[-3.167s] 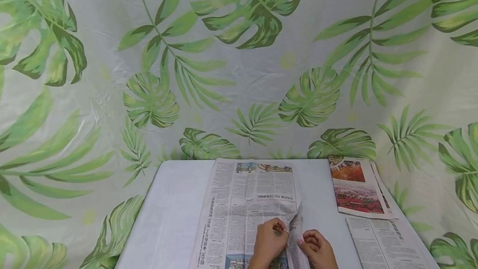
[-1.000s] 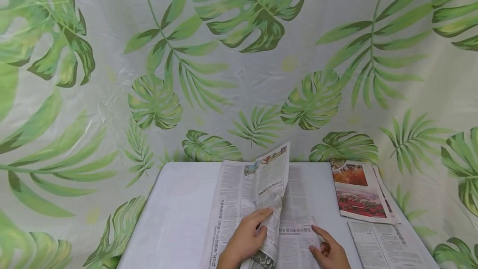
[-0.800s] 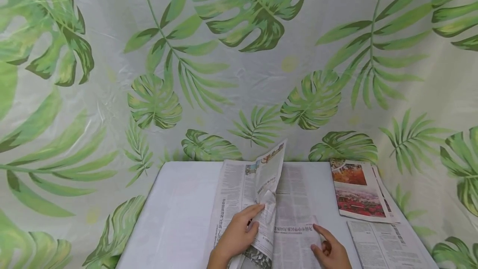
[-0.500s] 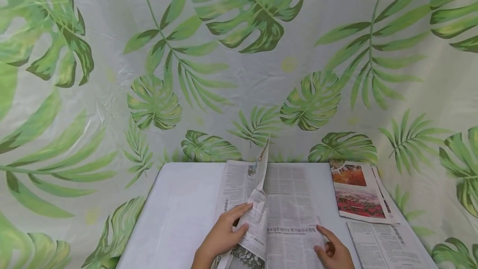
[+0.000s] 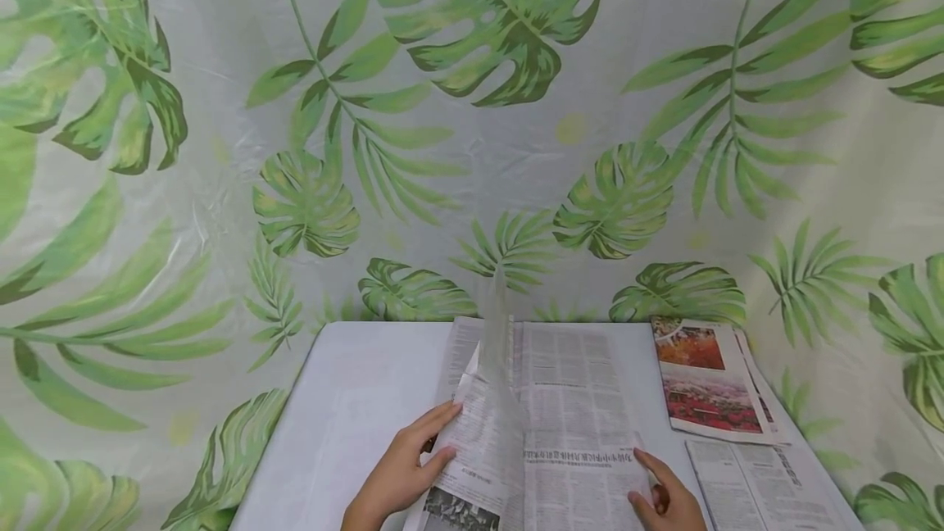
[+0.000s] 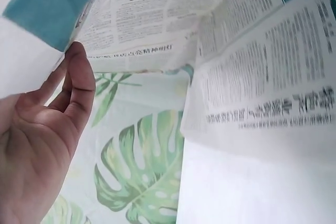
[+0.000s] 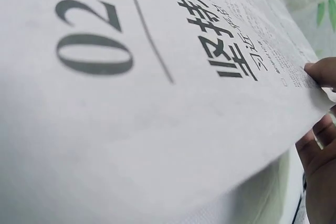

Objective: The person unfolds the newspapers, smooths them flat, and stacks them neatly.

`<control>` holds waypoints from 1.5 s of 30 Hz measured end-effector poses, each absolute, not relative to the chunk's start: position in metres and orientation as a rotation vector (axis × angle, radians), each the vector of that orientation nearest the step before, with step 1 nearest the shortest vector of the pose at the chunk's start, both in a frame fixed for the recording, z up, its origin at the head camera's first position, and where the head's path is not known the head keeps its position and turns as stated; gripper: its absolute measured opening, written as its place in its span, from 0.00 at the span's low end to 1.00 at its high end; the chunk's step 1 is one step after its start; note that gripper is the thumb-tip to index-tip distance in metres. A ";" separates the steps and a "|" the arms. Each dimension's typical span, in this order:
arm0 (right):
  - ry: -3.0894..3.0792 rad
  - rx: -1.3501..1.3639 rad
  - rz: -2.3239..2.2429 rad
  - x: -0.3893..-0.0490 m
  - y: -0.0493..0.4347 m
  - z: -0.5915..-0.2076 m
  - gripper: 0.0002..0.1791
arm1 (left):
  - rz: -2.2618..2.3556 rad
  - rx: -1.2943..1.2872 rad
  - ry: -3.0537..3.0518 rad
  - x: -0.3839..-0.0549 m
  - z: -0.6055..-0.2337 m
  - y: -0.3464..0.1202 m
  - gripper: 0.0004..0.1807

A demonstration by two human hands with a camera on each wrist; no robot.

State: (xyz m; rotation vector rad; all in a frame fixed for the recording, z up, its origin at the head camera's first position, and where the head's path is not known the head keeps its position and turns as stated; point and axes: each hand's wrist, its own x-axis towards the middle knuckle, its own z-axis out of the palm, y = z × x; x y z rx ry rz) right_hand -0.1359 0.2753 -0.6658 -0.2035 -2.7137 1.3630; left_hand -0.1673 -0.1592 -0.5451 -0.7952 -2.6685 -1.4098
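A large newspaper (image 5: 575, 400) lies spread over the middle of the table, its upper page (image 5: 475, 441) standing up and curving leftward. My left hand (image 5: 404, 465) pinches that page by its free edge; in the left wrist view, thumb and fingertips meet on a blue-green corner of the page (image 6: 58, 11). At the paper's right edge is my right hand (image 5: 667, 498). The right wrist view has its thumb above and its fingers (image 7: 315, 148) below the sheet (image 7: 157, 140), gripping the edge. The raised page hides part of the newspaper's left half.
A folded paper with red flower photos (image 5: 708, 392) lies at the table's back right. Nearer me is another folded newspaper (image 5: 760, 486). White tabletop (image 5: 354, 383) shows on the left. A leaf-patterned curtain (image 5: 472, 146) hangs behind the table.
My left hand has moved left, carrying the page from lying flat to standing upright and bending over, baring the sheet beneath. My right hand has shifted slightly right at the paper's edge.
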 end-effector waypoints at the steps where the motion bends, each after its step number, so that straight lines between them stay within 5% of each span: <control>1: -2.712 -0.189 1.368 -0.136 0.276 -0.666 0.37 | -1.408 -0.779 -2.668 -0.166 -0.545 -0.162 0.31; 21: -2.724 -0.029 1.377 -0.139 0.298 -0.653 0.42 | -1.276 -0.423 -2.796 -0.147 -0.539 -0.222 0.36; 45: -2.935 -0.251 1.525 -0.143 0.326 -0.645 0.50 | -1.149 -0.133 -2.839 -0.144 -0.563 -0.282 0.31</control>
